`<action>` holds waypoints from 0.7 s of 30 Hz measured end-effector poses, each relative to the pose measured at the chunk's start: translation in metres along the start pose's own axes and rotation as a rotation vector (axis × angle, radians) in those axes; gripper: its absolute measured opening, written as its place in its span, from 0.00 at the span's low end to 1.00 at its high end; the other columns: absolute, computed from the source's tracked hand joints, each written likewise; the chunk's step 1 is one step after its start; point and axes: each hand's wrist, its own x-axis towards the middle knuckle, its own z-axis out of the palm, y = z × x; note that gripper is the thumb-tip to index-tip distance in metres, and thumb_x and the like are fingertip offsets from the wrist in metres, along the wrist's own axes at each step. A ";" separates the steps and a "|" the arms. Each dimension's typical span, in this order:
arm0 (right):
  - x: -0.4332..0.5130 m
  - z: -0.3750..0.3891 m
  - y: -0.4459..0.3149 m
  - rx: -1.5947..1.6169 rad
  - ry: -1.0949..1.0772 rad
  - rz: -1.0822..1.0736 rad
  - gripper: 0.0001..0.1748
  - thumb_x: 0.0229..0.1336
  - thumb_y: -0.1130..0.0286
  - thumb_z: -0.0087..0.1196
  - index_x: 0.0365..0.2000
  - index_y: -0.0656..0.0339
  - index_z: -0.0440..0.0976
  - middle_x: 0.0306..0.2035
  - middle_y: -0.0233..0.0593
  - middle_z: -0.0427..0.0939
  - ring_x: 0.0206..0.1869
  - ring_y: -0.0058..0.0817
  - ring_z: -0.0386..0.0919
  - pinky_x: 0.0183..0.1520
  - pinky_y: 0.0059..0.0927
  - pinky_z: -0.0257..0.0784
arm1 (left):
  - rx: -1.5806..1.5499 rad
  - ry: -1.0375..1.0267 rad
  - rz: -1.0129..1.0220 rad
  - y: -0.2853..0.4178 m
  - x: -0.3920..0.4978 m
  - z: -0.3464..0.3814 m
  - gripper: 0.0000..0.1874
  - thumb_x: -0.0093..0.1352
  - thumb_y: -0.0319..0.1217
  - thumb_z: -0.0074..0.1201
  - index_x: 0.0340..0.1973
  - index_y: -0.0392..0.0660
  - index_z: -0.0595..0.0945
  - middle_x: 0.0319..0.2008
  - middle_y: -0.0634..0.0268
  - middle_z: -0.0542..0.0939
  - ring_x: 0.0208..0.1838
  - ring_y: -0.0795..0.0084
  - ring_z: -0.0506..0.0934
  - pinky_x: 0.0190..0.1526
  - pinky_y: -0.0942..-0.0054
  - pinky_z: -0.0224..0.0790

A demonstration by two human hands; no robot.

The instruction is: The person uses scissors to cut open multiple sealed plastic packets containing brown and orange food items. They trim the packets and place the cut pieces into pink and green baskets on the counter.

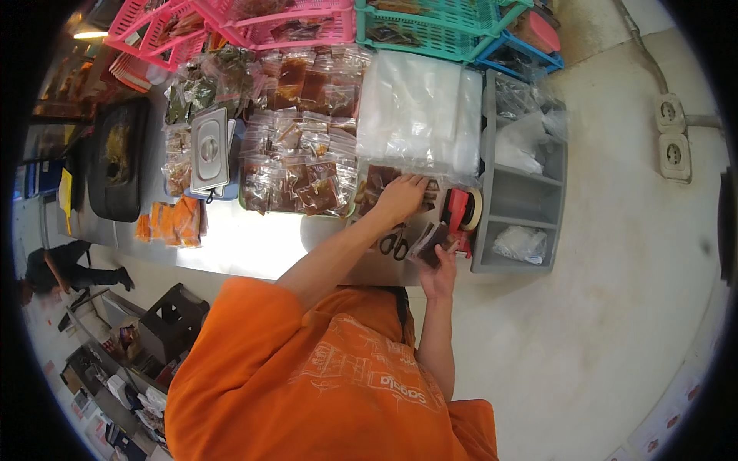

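Observation:
My left hand [402,199] reaches across my front, palm down, over small clear bags of dark brown sauce [381,176] beside a stack of plastic bags. Its fingertips touch these packets; whether they grip one is hidden. Close to the table's front edge, my right hand [439,271] holds a small stack of dark sauce packets [429,245] between thumb and fingers. Black-handled scissors [394,245] lie just left of that stack. Beyond my right hand stands a red tape dispenser [458,210] with a tape roll.
A green-rimmed tray [353,208] holds many zip bags of brown sauce. Clear plastic bags [415,109] lie stacked behind my hands. A grey compartment tray [522,199] stands right. Pink [300,29] and green baskets [426,31] line the back. Orange packets [173,222] and steel lids [209,151] sit left.

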 end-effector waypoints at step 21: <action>0.030 -0.002 0.005 -0.105 -0.052 0.305 0.19 0.64 0.74 0.52 0.55 0.62 0.72 0.52 0.44 0.79 0.54 0.42 0.79 0.58 0.58 0.76 | 0.243 -0.009 -0.139 -0.023 -0.072 -0.058 0.17 0.64 0.33 0.62 0.46 0.39 0.81 0.43 0.51 0.78 0.55 0.51 0.74 0.56 0.53 0.66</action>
